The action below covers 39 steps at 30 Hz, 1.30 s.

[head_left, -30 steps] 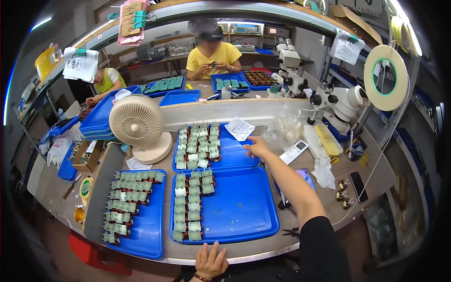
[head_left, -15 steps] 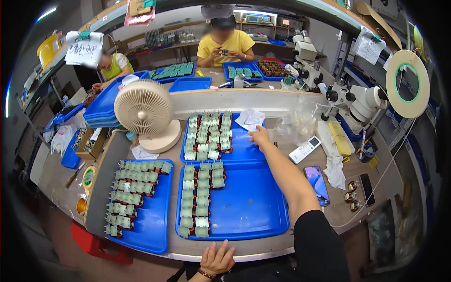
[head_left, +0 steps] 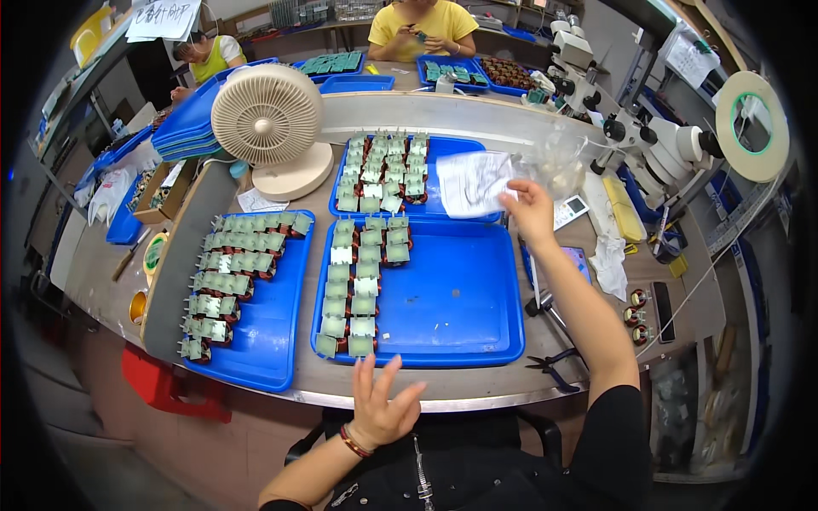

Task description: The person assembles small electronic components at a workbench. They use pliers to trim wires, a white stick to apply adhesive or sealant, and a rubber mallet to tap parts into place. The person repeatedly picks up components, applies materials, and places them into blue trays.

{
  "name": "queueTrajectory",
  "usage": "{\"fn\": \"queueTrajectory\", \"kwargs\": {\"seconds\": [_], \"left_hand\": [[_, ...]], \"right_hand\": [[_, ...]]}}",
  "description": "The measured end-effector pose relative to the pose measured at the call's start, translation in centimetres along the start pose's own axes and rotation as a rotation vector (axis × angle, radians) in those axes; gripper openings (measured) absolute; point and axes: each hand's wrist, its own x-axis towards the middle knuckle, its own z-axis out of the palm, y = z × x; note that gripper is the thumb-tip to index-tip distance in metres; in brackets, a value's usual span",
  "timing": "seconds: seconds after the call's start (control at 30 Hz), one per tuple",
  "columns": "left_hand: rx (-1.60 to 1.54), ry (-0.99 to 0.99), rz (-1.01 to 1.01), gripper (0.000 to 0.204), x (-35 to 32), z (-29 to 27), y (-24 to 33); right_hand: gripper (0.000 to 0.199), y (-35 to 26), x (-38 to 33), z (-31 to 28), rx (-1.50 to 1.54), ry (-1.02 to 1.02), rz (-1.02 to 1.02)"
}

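Observation:
My right hand [head_left: 532, 213] pinches the right edge of a creased white sheet of paper [head_left: 469, 184]. The sheet hangs above the right part of the far blue tray [head_left: 433, 209], where several coil parts with pale green boards [head_left: 383, 170] stand in rows. In front of it, a larger blue tray [head_left: 452, 289] carries more such coil parts [head_left: 351, 285] along its left side and a few tiny scraps. Just off this tray's near edge, my left hand [head_left: 388, 407] is held up with fingers spread and nothing in it.
At the left is another blue tray [head_left: 264, 332] of coil parts; behind it stands a beige fan [head_left: 266, 115]. Pliers [head_left: 554, 368], a phone [head_left: 664, 312], loose coils [head_left: 635, 315] and a microscope [head_left: 673, 153] are on the right. A person in yellow [head_left: 423, 30] works opposite.
My right hand has lifted the paper off the far tray and drawn it nearer. My left hand has come up from the table edge, fingers spreading. The view has tilted downward.

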Motion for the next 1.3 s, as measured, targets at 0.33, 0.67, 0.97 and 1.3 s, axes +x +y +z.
{"fn": "queueTrajectory", "kwargs": {"seconds": [0.33,0.67,0.97,1.3], "left_hand": [[0.446,-0.654,0.04,0.093,18.7,5.6,-9.8],[0.414,-0.568,0.091,0.072,16.4,9.0,-12.7],[0.359,-0.501,0.073,0.057,15.5,8.3,-11.6],[0.292,-0.446,0.122,0.05,15.5,8.4,-11.7]], "right_hand": [[0.028,0.7,-5.5,3.8,0.172,-0.029,0.362],[0.034,3.8,-5.9,5.5,-0.197,-0.217,0.266],[0.044,1.5,-4.9,7.3,-0.629,-0.359,0.071],[0.05,2.1,-0.7,9.7,-0.713,-0.507,0.108]]}}
